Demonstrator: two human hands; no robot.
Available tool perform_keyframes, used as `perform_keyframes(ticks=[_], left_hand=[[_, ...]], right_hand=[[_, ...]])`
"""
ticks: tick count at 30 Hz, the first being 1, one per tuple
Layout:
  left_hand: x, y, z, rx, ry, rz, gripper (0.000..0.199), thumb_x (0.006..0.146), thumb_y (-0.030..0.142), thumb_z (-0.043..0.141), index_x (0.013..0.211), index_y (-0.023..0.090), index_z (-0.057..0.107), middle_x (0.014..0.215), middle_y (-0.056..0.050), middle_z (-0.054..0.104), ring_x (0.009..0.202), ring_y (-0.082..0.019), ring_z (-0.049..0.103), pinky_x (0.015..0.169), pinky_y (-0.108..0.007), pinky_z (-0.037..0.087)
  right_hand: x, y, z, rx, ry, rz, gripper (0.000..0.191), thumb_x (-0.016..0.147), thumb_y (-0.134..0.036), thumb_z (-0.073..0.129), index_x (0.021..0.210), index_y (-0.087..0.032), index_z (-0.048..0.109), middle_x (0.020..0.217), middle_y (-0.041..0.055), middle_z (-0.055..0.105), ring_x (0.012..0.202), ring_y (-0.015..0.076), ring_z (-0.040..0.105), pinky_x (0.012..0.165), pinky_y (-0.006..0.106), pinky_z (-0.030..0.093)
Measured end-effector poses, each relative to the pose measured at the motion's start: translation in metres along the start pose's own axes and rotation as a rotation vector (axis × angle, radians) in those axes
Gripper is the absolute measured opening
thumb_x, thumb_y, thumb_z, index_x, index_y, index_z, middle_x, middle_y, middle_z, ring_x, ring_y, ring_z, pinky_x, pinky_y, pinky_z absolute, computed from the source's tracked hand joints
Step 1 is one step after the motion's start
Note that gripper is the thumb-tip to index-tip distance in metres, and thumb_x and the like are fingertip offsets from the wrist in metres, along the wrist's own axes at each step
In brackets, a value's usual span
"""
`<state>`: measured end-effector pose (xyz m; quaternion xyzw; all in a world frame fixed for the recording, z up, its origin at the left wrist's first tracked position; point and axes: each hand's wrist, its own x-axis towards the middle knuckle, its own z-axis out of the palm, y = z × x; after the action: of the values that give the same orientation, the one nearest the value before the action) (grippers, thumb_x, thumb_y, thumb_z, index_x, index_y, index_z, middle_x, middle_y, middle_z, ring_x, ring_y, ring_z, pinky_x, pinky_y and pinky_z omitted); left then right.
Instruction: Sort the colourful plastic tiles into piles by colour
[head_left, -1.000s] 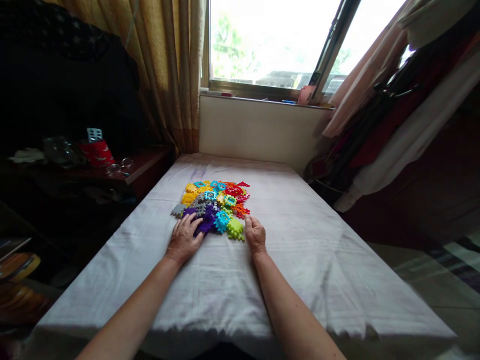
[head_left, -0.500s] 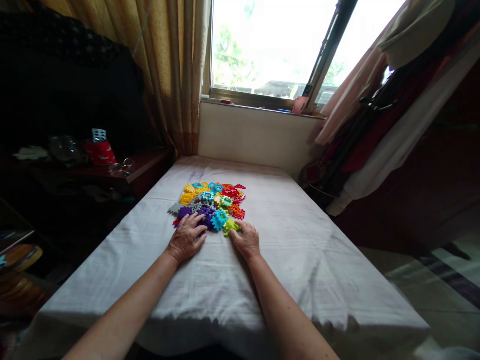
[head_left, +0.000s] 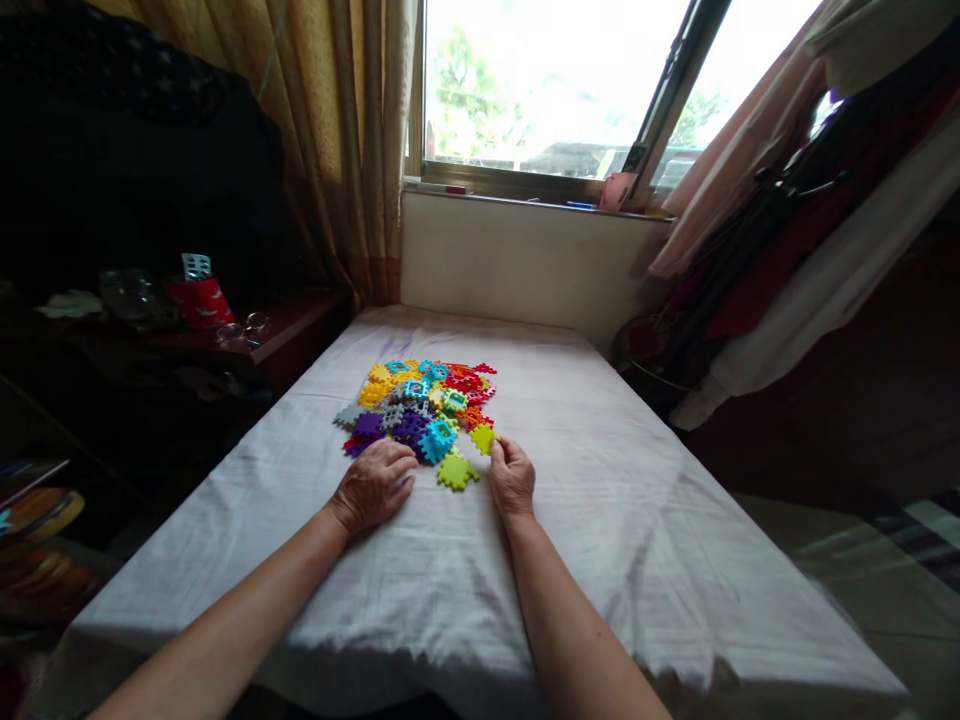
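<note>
A heap of flat, notched plastic puzzle blocks in yellow, grey, red and other colours lies on the cloth. My right hand (head_left: 513,478) pinches a lime-green block (head_left: 482,438) by its edge, at the heap's near right side. Another lime-green block (head_left: 457,472) lies flat on the cloth between my hands. My left hand (head_left: 375,482) rests palm down by the near edge of the heap, close to the purple blocks (head_left: 409,426). Its fingers are loosely bent with the thumb apart, and I see nothing held in it. Turquoise blocks (head_left: 437,440) lie just beyond.
A pale cloth (head_left: 600,540) with folds covers the table. On a dark side table to the left stand a red container (head_left: 199,302) and a pair of glasses (head_left: 244,328). Clothes (head_left: 780,300) hang at the right, and a window is ahead.
My right hand has moved slightly right with a lime-green block pinched in it. The other lime-green block now shows separately on the cloth. My left hand has drawn back a little from the purple blocks.
</note>
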<state>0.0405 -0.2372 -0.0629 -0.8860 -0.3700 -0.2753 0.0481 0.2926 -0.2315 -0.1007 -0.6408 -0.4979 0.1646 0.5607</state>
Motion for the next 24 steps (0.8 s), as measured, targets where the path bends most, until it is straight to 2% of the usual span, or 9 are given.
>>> perform_keyframes(ticks=[5,9,12,15,19,21,24], left_hand=[[0.001,0.004,-0.002,0.008,0.028,0.03,0.021,0.09,0.029,0.049,0.09,0.022,0.069,0.094,-0.006,0.071,0.092,-0.021,0.064,0.097,-0.041,0.05],[0.003,-0.004,-0.002,-0.006,0.16,-0.123,0.022,0.092,0.029,0.047,0.086,0.023,0.067,0.088,-0.004,0.071,0.089,-0.02,0.065,0.097,-0.039,0.048],[0.007,-0.031,-0.003,-0.01,0.322,-0.3,0.023,0.091,0.032,0.047,0.085,0.022,0.066,0.087,-0.005,0.071,0.088,-0.02,0.065,0.097,-0.038,0.048],[0.01,-0.074,0.0,-0.024,0.454,-0.512,0.026,0.089,0.035,0.046,0.088,0.02,0.067,0.091,-0.007,0.072,0.091,-0.022,0.066,0.092,-0.036,0.05],[0.01,-0.121,0.008,-0.143,0.605,-0.891,0.032,0.085,0.042,0.046,0.094,0.019,0.067,0.093,-0.007,0.07,0.092,-0.022,0.065,0.087,-0.034,0.051],[0.009,-0.13,0.012,-0.211,0.637,-0.964,0.034,0.083,0.044,0.048,0.095,0.019,0.067,0.094,-0.006,0.07,0.092,-0.021,0.064,0.089,-0.033,0.05],[0.011,-0.13,0.013,-0.279,0.643,-0.955,0.034,0.079,0.045,0.053,0.094,0.019,0.068,0.093,-0.004,0.069,0.091,-0.019,0.063,0.091,-0.031,0.049]], right_hand=[[0.025,0.002,-0.008,-0.18,-0.064,-0.015,0.039,0.081,-0.049,0.048,0.089,-0.023,0.075,0.081,0.0043,0.073,0.075,0.0199,0.065,0.072,0.03,0.049],[0.057,0.01,-0.03,-0.294,-0.033,0.104,0.039,0.08,-0.045,0.052,0.1,-0.02,0.074,0.071,0.0022,0.07,0.067,0.0196,0.063,0.065,0.029,0.045],[0.074,0.02,-0.045,-0.383,0.027,0.134,0.037,0.079,-0.04,0.054,0.103,-0.019,0.073,0.074,0.0031,0.07,0.069,0.0188,0.063,0.066,0.028,0.043],[0.08,0.031,-0.048,-0.439,0.033,0.115,0.037,0.081,-0.039,0.052,0.103,-0.019,0.073,0.08,0.0046,0.071,0.072,0.0184,0.062,0.069,0.028,0.043],[0.082,0.043,-0.045,-0.494,0.086,0.011,0.04,0.083,-0.043,0.049,0.105,-0.016,0.071,0.095,0.0097,0.07,0.078,0.0204,0.061,0.076,0.033,0.045],[0.081,0.043,-0.046,-0.491,0.118,-0.077,0.041,0.085,-0.043,0.048,0.104,-0.016,0.071,0.097,0.0111,0.068,0.081,0.0218,0.061,0.077,0.035,0.047],[0.074,0.032,-0.045,-0.424,0.084,-0.279,0.033,0.09,-0.04,0.048,0.096,-0.018,0.071,0.093,0.01,0.068,0.086,0.0225,0.063,0.083,0.037,0.049]])
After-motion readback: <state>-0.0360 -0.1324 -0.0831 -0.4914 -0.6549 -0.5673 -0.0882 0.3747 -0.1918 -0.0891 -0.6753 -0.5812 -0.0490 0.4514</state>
